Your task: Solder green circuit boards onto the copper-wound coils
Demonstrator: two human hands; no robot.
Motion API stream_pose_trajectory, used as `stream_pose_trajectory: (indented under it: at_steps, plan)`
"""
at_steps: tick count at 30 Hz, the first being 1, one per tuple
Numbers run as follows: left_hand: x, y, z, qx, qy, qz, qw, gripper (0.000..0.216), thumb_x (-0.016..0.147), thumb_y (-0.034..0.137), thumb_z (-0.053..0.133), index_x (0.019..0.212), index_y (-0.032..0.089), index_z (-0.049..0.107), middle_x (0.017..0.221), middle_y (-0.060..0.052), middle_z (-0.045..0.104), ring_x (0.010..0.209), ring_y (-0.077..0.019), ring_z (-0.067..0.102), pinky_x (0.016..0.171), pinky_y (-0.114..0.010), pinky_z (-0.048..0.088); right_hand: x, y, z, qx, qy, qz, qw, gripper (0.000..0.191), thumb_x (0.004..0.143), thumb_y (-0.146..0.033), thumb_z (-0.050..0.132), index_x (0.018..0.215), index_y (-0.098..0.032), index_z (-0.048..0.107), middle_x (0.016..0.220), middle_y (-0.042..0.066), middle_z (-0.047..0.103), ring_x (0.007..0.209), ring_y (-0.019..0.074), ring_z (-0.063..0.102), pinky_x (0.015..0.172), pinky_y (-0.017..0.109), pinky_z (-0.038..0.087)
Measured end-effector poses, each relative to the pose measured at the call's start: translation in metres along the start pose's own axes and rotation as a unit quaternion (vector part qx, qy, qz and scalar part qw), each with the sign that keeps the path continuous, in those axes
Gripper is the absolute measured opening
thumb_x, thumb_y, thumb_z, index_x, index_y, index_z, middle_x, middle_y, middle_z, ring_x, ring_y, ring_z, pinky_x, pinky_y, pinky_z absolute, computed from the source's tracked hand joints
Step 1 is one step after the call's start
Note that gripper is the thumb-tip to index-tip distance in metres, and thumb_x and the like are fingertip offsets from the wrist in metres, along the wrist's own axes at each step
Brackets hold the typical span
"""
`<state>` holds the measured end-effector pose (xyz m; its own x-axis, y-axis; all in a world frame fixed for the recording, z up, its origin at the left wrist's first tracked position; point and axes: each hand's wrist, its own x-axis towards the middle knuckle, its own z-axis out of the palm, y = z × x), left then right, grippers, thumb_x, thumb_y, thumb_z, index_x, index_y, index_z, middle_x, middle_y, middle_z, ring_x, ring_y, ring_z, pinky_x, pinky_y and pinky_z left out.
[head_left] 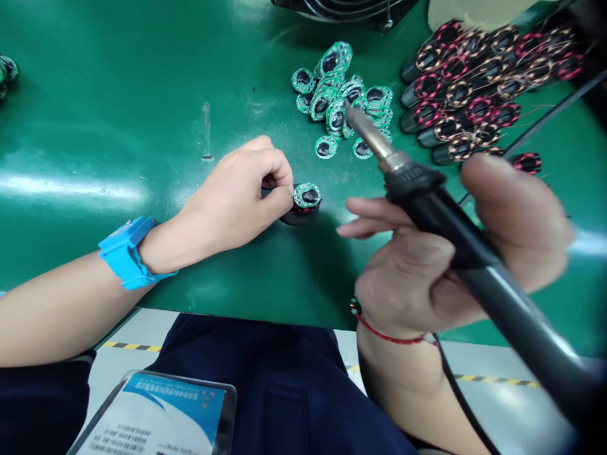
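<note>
My left hand [241,196], a blue strap round its wrist, pinches the edge of a small round green circuit board [307,195]. That board sits on top of a dark cylindrical part [301,218] with a bit of red showing below it. My fingers partly hide both. A black soldering iron [469,253] lies in my right hand [427,272], raised to the right and close to the camera. Its metal tip points up and left, in front of several loose round green boards [327,101]. The iron's lower end is blurred.
Rows of black cylinders with red or copper wire coils [458,95] stand at the back right. A black fan-like object [351,9] is at the far edge. More green boards [7,69] lie far left on the green table [95,126]. A badge [165,411] hangs below.
</note>
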<state>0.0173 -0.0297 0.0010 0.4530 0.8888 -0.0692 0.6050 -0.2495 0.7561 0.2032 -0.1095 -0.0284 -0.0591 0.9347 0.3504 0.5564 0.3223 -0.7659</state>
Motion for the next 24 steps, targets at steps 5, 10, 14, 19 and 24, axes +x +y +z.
stream_pose_trajectory:
  at_steps: [5, 10, 14, 19, 24]
  plan:
    - [0.001, -0.001, 0.0, 0.003, -0.001, 0.005, 1.0, 0.014, 0.079, 0.007, 0.056, 0.069, 0.017, 0.059, 0.077, 0.0, 0.056, 0.071, -0.0106, 0.052, 0.069, -0.028, 0.044, 0.013, -0.002, 0.008, -0.012, -0.009, -0.039, 0.999, 0.041, 0.096, -0.03, 0.056, 0.137, -0.033, 0.049, 0.126, 0.004, 0.069, 0.123, 0.0247, 0.064, 0.104, 0.05, 0.056]
    - [0.0, -0.006, 0.001, 0.012, -0.005, 0.031, 0.999, 0.014, 0.081, 0.009, 0.055, 0.07, 0.017, 0.057, 0.076, 0.001, 0.054, 0.072, -0.0114, 0.053, 0.071, -0.028, 0.047, 0.018, -0.005, 0.013, -0.037, -0.063, -0.035, 0.997, 0.049, 0.093, -0.018, 0.058, 0.138, -0.033, 0.046, 0.132, 0.002, 0.067, 0.126, 0.0231, 0.062, 0.107, 0.047, 0.054]
    - [-0.001, -0.01, 0.001, 0.003, -0.003, 0.05, 0.999, 0.013, 0.082, 0.008, 0.056, 0.073, 0.017, 0.059, 0.077, 0.001, 0.054, 0.072, -0.0111, 0.052, 0.073, -0.029, 0.049, 0.019, -0.004, 0.01, -0.026, -0.074, -0.026, 0.997, 0.05, 0.093, -0.017, 0.058, 0.137, -0.036, 0.046, 0.126, -0.002, 0.07, 0.119, 0.0206, 0.066, 0.102, 0.042, 0.057]
    - [-0.005, -0.009, -0.005, 0.009, -0.016, 0.053, 0.998, 0.012, 0.084, 0.01, 0.055, 0.076, 0.017, 0.059, 0.081, -0.001, 0.056, 0.077, -0.013, 0.055, 0.076, -0.03, 0.049, 0.019, -0.001, 0.006, -0.02, -0.075, -0.029, 0.997, 0.047, 0.093, -0.014, 0.057, 0.134, -0.033, 0.049, 0.122, -0.002, 0.071, 0.114, 0.018, 0.068, 0.098, 0.039, 0.059]
    - [-0.01, -0.008, -0.01, 0.067, -0.075, 0.077, 0.992, 0.007, 0.085, 0.024, 0.067, 0.085, 0.018, 0.064, 0.09, -0.004, 0.061, 0.092, -0.0213, 0.058, 0.084, -0.038, 0.047, 0.017, 0.002, 0.007, -0.052, -0.063, -0.041, 0.996, 0.043, 0.092, -0.019, 0.061, 0.132, -0.033, 0.051, 0.12, 0.0, 0.071, 0.104, 0.0183, 0.069, 0.091, 0.038, 0.06]
